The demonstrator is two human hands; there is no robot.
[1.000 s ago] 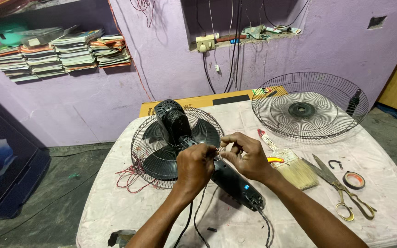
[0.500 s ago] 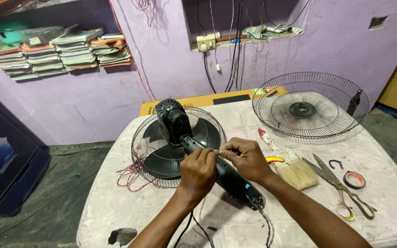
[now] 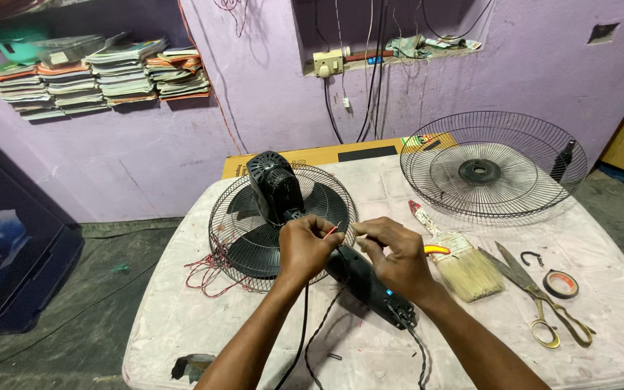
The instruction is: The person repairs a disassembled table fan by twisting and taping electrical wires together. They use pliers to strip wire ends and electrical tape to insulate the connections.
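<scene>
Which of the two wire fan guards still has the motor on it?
The near guard under both hands; the far guard lies empty at the table's right.

Black fan assembly (image 3: 281,224) laid flat at frame centre: motor housing up, blades inside rear wire guard, black neck angled toward lower right. Thin red wire (image 3: 332,231) pinched just beside the neck, at centre frame.

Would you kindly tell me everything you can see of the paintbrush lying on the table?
The paintbrush lies flat on the pale, stained table, right of the right hand and apart from it. Its wide, tan bristles fan toward the camera; its slim, paint-marked handle points away toward the loose wire fan guard. The bristles look worn and splayed. Scissors lie close beside it.
</scene>
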